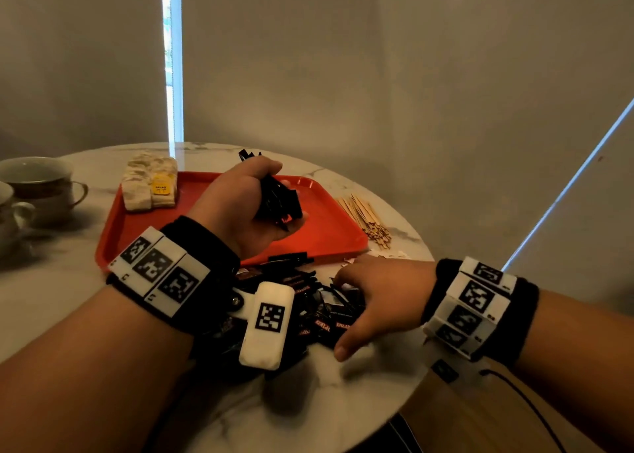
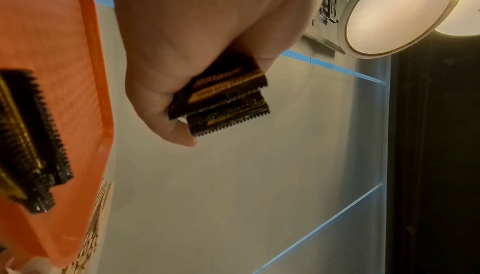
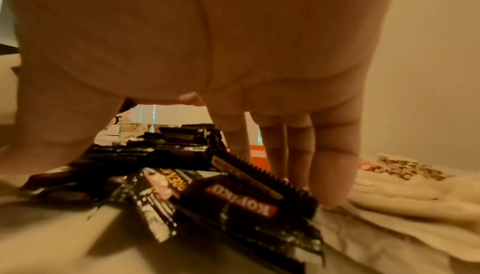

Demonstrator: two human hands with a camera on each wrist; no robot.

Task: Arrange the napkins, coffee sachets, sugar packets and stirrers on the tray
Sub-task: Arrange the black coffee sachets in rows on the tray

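Napkins (image 1: 149, 181) are on the tray (image 1: 329, 233); left hand (image 1: 240, 202) grips coffee sachets (image 1: 279, 198), right hand (image 1: 370, 301), fingers spread, gathers more; stirrers (image 1: 365, 219) remain on the desk (image 1: 51, 301).

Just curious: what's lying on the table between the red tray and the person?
A loose pile of black coffee sachets, with the right hand resting on it beside the tray. The head view shows it.

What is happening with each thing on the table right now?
left hand: grips a bundle of coffee sachets above the tray
right hand: fingers spread on the sachet pile
tray: holds napkins
stirrers: heaped beside the tray
cups: upright
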